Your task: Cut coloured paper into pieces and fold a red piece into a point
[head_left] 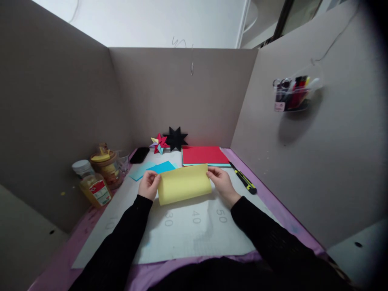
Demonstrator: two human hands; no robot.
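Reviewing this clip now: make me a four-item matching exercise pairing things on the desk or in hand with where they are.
1. Yellow paper
2. Utility knife
3. Black star
4. Phone

A. Directly right of the multicoloured star
B. Along the right edge of the white mat
C. Flat at the back left
D. Held by the left hand and right hand

Pairs: 1-D, 2-B, 3-A, 4-C

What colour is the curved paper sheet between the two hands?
The curved paper sheet is yellow, best seen in the head view.
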